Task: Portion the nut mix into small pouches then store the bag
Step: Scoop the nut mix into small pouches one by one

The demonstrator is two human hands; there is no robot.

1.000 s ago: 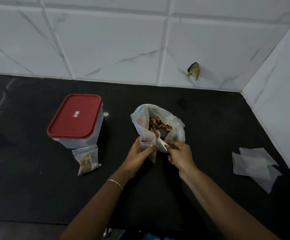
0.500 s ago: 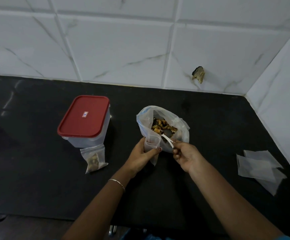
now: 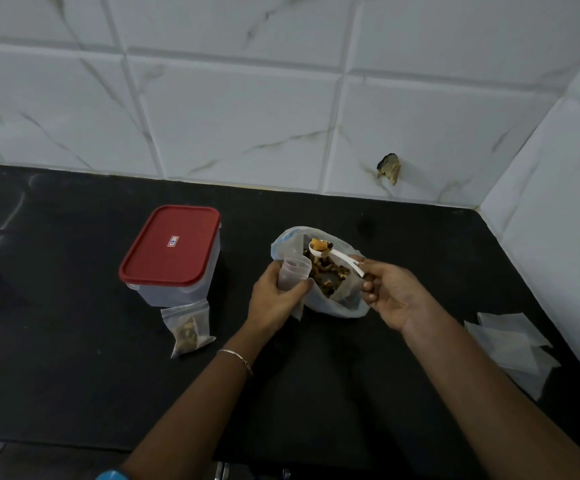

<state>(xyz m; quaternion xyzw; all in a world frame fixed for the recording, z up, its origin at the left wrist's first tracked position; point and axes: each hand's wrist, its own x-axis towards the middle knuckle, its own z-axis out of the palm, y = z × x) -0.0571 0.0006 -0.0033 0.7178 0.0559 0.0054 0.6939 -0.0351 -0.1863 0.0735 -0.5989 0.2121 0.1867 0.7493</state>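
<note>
Raised since earlier, loaded spoon (image 3: 330, 252), pinched by right hand (image 3: 390, 296), clears bag (image 3: 333, 299); left hand (image 3: 274, 299) grips pouch (image 3: 292, 273) open beside it to receive.

A black counter (image 3: 73, 358) is seen, with white tiled walls (image 3: 233, 109) behind it and at the right. A clear box (image 3: 177, 282) with a red lid (image 3: 170, 251) is set on the counter, to the left. A small brown broken spot (image 3: 389, 168) is seen low on the back wall.
</note>
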